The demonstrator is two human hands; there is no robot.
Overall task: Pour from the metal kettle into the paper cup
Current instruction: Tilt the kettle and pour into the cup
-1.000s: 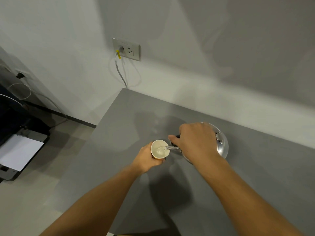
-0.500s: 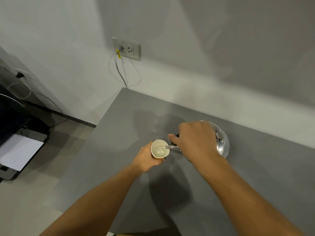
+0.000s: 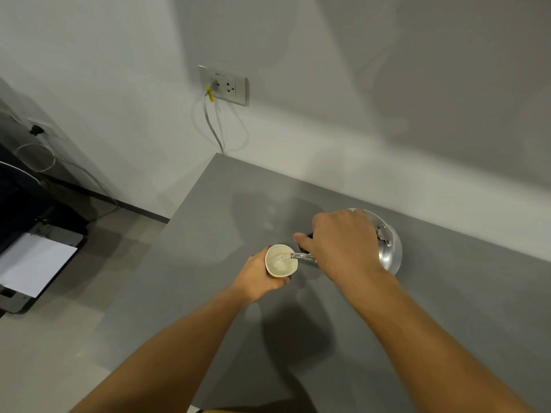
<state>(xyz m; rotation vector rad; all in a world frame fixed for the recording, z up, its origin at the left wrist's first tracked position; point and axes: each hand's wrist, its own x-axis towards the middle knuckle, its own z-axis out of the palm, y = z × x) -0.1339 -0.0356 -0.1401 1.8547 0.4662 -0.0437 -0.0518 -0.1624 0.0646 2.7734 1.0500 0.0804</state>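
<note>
A paper cup (image 3: 281, 261), white inside with a yellow outer wall, is held upright over the grey table (image 3: 447, 308) by my left hand (image 3: 258, 279), wrapped around its side. My right hand (image 3: 343, 245) grips the black handle of the shiny metal kettle (image 3: 389, 251), which is tilted leftward. Its thin spout (image 3: 302, 257) reaches over the cup's right rim, and clear water runs into the cup, which holds some liquid. Most of the kettle's body is hidden behind my right hand.
The table's left edge (image 3: 155, 263) drops to a pale floor. A wall socket (image 3: 223, 85) with a plugged white cable sits on the wall behind. A dark printer with white paper (image 3: 32, 263) stands on the floor at the far left.
Both hands hold almost still; the kettle stays tilted and water keeps flowing into the cup. The right hand has risen very slightly.
</note>
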